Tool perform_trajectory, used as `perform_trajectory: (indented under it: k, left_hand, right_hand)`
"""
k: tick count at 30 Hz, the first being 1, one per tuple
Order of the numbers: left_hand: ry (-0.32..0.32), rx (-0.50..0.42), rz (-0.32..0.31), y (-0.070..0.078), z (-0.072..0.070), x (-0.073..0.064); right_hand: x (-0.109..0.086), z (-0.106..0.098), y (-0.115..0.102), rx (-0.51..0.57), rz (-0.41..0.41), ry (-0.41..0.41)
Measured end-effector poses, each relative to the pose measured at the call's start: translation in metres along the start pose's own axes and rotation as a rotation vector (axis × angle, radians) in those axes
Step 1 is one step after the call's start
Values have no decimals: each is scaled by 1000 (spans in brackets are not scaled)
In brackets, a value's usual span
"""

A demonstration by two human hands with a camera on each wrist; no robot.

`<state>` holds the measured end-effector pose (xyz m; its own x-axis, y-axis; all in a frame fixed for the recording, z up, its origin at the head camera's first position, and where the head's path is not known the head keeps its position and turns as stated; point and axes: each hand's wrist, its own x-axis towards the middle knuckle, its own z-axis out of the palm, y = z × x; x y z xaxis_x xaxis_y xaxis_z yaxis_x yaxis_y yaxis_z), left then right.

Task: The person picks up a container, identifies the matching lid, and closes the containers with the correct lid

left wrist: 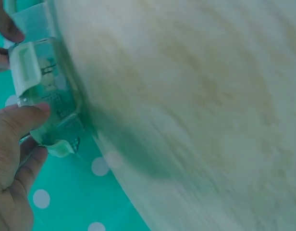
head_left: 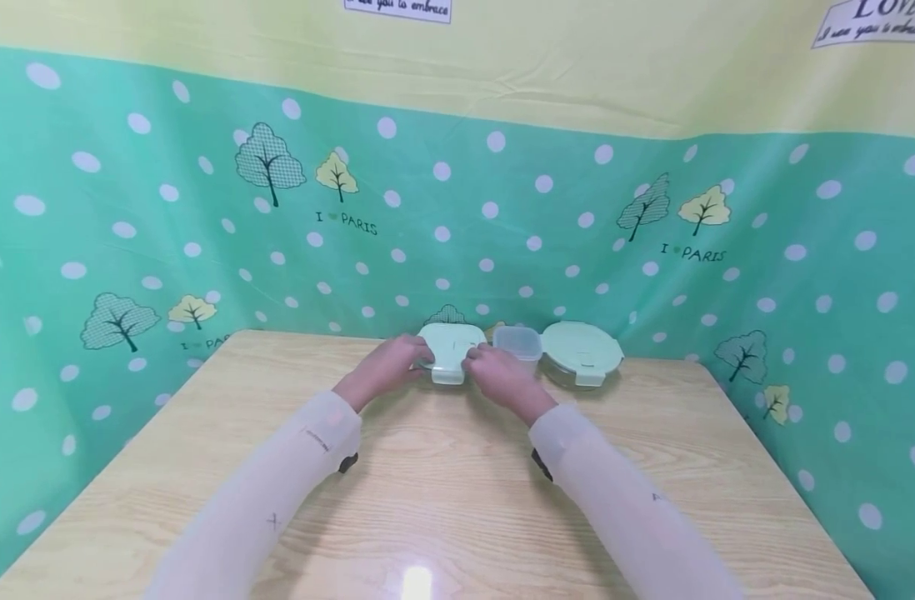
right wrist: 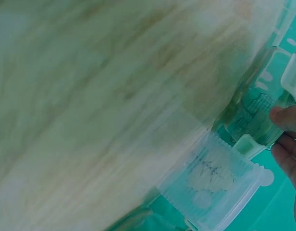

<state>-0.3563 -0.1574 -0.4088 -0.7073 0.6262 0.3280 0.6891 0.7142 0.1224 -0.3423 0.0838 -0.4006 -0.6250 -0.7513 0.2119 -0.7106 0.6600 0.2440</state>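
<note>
At the far side of the table stands a clear food container (head_left: pixel 452 337) with a pale green clip lid. My left hand (head_left: pixel 386 364) holds its left side, the thumb on the front wall and the fingers by a hanging side clip (left wrist: pixel 60 148). At the right side my right hand (head_left: pixel 506 382) grips the same container, thumb in front and fingers behind, near another lowered clip (right wrist: pixel 249 146). The front clip (left wrist: pixel 26 69) shows between the two hands. Right beside it is a translucent plastic box (right wrist: pixel 210 178), partly hidden behind the right hand in the head view.
A round container (head_left: pixel 581 348) with a pale green lid stands right of the plastic box. Behind them all hangs a green dotted curtain (head_left: pixel 427 200), close to the back edge of the wooden table (head_left: pixel 427 483).
</note>
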Motion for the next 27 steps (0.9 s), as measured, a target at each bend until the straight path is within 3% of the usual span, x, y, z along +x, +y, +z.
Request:
perform_trajectory:
  k: [7,12,17,27]
  left_hand:
    - [30,57,2,2,2,-2]
    - [9,11,-82,7,4,-4]
    - [-29,-28,-166,15,4,-6]
    - [-54,57,-233,43,2,-11]
  right_hand:
    - [1,-1,-7,32,66,-16]
    - [1,-2,-11,83,88,-11]
    - [-5,-2,-12,205,146,6]
    - [-36,-16,-19,366,275,-11]
